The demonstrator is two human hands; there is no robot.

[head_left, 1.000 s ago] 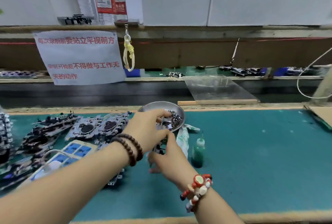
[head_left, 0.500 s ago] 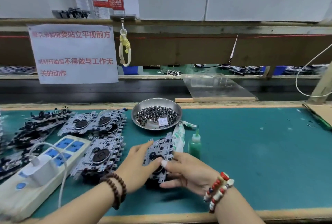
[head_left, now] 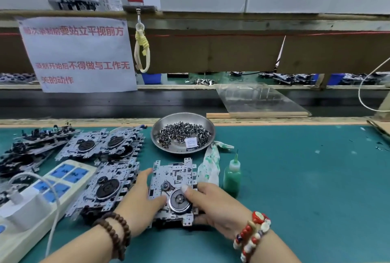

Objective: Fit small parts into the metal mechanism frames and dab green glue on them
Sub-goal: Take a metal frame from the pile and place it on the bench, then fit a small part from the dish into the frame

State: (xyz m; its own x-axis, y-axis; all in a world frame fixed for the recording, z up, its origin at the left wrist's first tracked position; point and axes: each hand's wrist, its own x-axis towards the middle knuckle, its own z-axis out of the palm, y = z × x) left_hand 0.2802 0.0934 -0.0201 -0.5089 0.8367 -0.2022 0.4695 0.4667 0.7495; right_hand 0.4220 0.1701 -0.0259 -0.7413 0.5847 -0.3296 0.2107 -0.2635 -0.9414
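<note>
We clasp the metal frame low in the picture, left hand and right hand at its edges; it looks stiff, thin, sharp-tabbed.

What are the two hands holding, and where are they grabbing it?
Both hold one metal mechanism frame. The left hand grips its left edge; the right hand grips its right edge, with a finger on the round wheel.

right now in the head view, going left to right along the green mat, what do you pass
white power strip → stack of metal frames → left hand → frame being held → right hand → green glue bottle
</note>
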